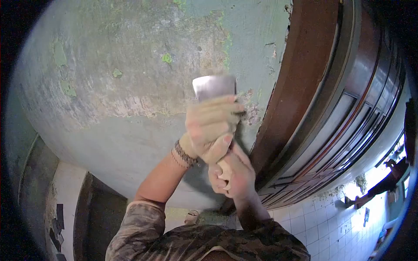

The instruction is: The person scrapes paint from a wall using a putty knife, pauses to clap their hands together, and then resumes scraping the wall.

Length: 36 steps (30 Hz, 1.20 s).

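Note:
A paint scraper (pixel 214 87) with a broad metal blade points up against the peeling green wall (pixel 143 87). My left hand (pixel 212 126), with a bracelet at the wrist, is closed around the scraper just below the blade and is blurred by motion. Lower down, my right hand (pixel 235 174) is wrapped round the pale end of the handle. Most of the handle is hidden by my fingers. Around the blade the paint has come off in a wide grey, stained patch, with a few green flakes (pixel 166 58) left in it.
Close on the right stands a brown wooden frame (pixel 300 78), beside a panelled door or window (pixel 344 117) with metal bars. White tiles (pixel 313 222) cover the floor at lower right. A dark doorway (pixel 102 217) is at lower left.

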Motion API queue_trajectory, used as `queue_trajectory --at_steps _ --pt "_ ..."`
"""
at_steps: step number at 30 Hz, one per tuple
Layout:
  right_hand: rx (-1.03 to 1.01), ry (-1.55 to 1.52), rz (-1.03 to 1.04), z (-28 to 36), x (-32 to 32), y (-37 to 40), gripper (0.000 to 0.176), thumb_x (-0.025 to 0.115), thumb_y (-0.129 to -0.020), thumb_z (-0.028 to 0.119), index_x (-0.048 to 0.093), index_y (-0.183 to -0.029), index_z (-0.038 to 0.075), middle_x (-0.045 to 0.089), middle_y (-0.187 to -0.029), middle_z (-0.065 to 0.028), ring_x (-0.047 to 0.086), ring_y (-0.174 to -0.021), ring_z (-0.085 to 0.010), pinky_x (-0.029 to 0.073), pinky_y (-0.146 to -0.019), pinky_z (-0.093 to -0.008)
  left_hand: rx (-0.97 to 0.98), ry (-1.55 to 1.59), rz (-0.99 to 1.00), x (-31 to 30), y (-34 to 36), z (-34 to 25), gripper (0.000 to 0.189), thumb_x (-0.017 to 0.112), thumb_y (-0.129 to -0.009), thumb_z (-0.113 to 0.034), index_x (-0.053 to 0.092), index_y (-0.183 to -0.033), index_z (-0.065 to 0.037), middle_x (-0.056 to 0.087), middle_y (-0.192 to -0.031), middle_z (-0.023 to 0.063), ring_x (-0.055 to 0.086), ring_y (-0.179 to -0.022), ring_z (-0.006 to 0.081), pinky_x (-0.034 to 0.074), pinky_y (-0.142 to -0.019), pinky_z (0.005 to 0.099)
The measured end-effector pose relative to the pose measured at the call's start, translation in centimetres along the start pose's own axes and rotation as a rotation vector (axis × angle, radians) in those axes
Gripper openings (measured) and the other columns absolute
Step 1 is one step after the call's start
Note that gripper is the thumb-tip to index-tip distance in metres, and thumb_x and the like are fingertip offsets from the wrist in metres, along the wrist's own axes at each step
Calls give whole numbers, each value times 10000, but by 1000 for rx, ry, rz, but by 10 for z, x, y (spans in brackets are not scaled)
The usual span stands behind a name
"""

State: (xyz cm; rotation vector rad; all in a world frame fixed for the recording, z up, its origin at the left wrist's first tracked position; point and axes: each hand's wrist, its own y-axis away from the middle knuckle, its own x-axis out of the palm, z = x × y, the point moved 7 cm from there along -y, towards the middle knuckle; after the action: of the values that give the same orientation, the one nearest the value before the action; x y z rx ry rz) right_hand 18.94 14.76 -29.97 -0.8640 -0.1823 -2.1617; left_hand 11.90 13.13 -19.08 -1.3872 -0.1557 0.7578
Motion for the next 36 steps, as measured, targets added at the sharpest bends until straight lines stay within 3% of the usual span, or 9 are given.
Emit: queue_trajectory --at_steps 5,6,9,13,16,19,22,25,36 --pt "22 58 -3 -36 -31 -8 283 382 -993 197 473 -1232 75 448 -680 -63 473 -473 -144 329 -365 -245 -93 57 -44 9 35 -6 248 497 -782 -182 525 -578 -46 599 -692 97 682 -791 302 527 -887 462" --pt "81 -238 625 -45 -10 -30 287 388 -993 241 478 -1206 72 449 -693 -67 460 -467 -142 321 -360 -245 -49 56 -14 7 17 -5 314 464 -826 -212 553 -590 -26 609 -685 109 687 -809 307 522 -891 472" --pt "191 -414 405 -28 -6 2 337 405 -981 348 492 -1129 59 473 -737 -94 435 -463 -167 325 -363 -267 53 23 17 2 -7 -2 377 435 -862 -234 580 -603 0 619 -682 122 690 -807 315 523 -886 482" --pt "-42 99 12 -27 -26 10 306 402 -974 333 489 -1161 107 468 -724 -65 454 -474 -199 318 -351 -301 -18 48 31 7 22 -12 363 437 -850 -226 578 -601 -2 620 -685 120 688 -809 319 526 -880 483" --pt "297 -249 46 -50 -31 4 207 403 -964 274 478 -1101 138 458 -709 -57 426 -427 -174 292 -334 -279 -89 47 2 8 24 -11 368 434 -851 -230 571 -593 -6 612 -661 124 685 -768 311 533 -868 480" --pt "301 -429 712 -46 -10 2 571 390 -910 643 523 -1039 103 549 -827 -136 506 -493 -265 390 -381 -323 13 60 56 2 -5 -8 369 434 -854 -229 567 -590 -9 607 -649 125 682 -752 316 538 -858 478" --pt "165 -200 34 -29 -2 11 213 395 -990 334 446 -1139 190 439 -721 -57 413 -427 -147 278 -330 -259 -56 78 30 4 13 -13 391 433 -871 -240 560 -586 -4 602 -641 122 681 -744 316 542 -846 475" --pt "55 181 30 -29 -9 17 270 352 -1008 315 438 -1217 167 442 -748 -65 410 -431 -144 283 -331 -263 -88 78 -21 7 25 -12 412 436 -878 -256 553 -579 3 599 -639 126 681 -741 317 542 -839 478" --pt "115 59 9 -32 -15 9 333 421 -984 263 427 -1305 178 447 -739 -51 433 -463 -157 304 -326 -274 -110 113 -49 3 29 -6 367 467 -838 -250 573 -584 -7 603 -641 130 684 -777 323 528 -865 490"
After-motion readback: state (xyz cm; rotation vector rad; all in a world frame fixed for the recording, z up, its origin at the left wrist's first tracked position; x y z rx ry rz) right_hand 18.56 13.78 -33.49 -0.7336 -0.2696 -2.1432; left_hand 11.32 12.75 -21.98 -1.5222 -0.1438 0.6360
